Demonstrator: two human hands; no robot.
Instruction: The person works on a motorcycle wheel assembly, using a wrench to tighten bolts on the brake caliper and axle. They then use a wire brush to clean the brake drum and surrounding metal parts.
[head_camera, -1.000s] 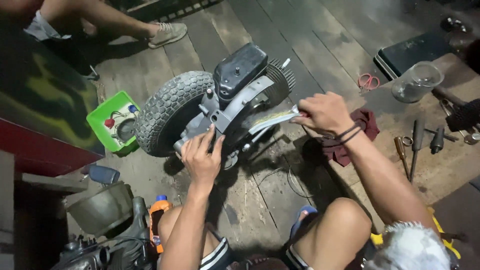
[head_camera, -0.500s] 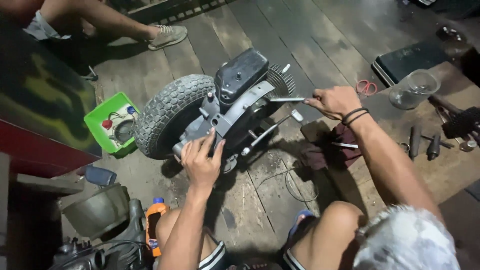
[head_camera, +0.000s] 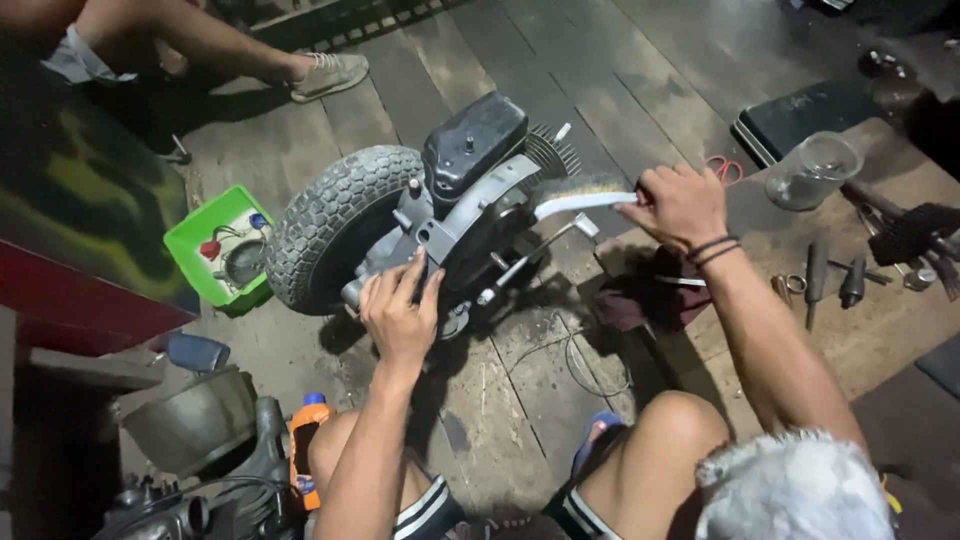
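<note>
Both hands work a wheeled engine assembly (head_camera: 440, 215) on the plank floor (head_camera: 520, 390): left hand (head_camera: 400, 315) pressed open-fingered on its near frame, right hand (head_camera: 680, 205) clenched on a wire brush (head_camera: 585, 197) whose long axis points left at the cooling fins (head_camera: 555, 152).

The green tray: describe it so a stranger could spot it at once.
Start at the knobby grey tire of the small engine unit lying on the plank floor. Just to the tire's left, against the dark wall, sits the green tray, square and shallow, holding small parts. It is the only bright green thing there; the bottle nearer the knees is orange.
</note>
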